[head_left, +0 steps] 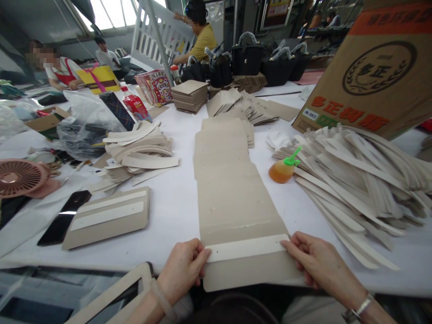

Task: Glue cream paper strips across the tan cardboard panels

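Observation:
My left hand (pixel 184 268) pinches the left end of a pale strip (pixel 248 248) that lies across the nearest beige panel (pixel 253 272) at the table's front edge. My right hand (pixel 317 261) presses the strip's right end with its fingertips. The panel is the nearest of a row of overlapping beige panels (pixel 232 189) running away from me up the white table (pixel 175 207). An orange glue bottle (pixel 282 170) with a green nozzle lies to the right of the row.
A big heap of pale strips (pixel 364 180) fills the right side, under a tilted cardboard box (pixel 381 72). At left lie finished panels (pixel 108 218), a black phone (pixel 64 222), curved pieces (pixel 141 150) and a pink fan (pixel 16 177). Other people work at the far end.

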Tool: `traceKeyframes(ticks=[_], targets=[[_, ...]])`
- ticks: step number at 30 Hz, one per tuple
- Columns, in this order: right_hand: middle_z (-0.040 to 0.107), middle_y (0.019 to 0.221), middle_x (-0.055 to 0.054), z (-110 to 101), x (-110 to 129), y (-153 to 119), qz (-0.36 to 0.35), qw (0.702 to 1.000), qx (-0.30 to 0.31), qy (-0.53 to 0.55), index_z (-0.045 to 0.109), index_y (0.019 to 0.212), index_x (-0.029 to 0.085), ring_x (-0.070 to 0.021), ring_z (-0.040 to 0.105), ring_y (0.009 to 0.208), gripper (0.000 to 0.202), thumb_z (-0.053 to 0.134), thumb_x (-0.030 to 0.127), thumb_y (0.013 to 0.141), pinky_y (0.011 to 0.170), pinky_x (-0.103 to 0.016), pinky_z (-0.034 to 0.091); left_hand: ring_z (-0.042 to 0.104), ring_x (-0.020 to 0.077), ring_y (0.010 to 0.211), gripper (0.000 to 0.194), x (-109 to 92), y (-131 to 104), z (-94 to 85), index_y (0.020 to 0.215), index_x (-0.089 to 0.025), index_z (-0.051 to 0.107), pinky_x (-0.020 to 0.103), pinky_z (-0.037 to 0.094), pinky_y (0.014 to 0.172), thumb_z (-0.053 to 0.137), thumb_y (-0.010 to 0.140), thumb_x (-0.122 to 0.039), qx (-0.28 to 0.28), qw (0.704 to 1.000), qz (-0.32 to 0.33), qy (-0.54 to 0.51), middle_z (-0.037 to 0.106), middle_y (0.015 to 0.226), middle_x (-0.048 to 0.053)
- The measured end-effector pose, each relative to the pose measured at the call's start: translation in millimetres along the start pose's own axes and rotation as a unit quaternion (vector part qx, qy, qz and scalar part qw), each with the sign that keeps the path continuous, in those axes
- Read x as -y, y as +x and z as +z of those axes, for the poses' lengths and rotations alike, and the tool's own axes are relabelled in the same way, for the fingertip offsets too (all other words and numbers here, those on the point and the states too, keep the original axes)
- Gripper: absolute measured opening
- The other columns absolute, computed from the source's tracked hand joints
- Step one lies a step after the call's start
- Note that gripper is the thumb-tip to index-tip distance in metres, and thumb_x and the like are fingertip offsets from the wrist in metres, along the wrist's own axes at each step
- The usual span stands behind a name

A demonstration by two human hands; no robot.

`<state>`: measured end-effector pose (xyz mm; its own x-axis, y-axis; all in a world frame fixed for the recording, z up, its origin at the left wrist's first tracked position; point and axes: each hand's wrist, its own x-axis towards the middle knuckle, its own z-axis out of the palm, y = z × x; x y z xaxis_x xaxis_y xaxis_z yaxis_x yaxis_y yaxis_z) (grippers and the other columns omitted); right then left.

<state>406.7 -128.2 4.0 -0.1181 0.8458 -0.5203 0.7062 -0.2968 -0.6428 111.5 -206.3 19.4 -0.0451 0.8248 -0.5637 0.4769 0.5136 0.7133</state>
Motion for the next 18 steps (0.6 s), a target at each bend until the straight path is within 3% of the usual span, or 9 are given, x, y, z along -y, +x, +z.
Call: traceKeyframes(ticks=[18], targets=[[0.048,0.040,0.006,-0.6,1.9,-1.7,0.002,1.000,0.000,0.001,0.039,0.060,0.023,-0.0108,0.048,0.027,0.033,0.043,0.049,0.080,0.025,-0.017,0.029,0.057,0.0128,0.041,0.031,-5.2,-0.4,-0.8,0.068,-0.022,0.049,0.021,0.038,0.043,0.040,0.084,-0.048,-0.011,0.998,0.020,0.058,0.061,0.051,-0.003]])
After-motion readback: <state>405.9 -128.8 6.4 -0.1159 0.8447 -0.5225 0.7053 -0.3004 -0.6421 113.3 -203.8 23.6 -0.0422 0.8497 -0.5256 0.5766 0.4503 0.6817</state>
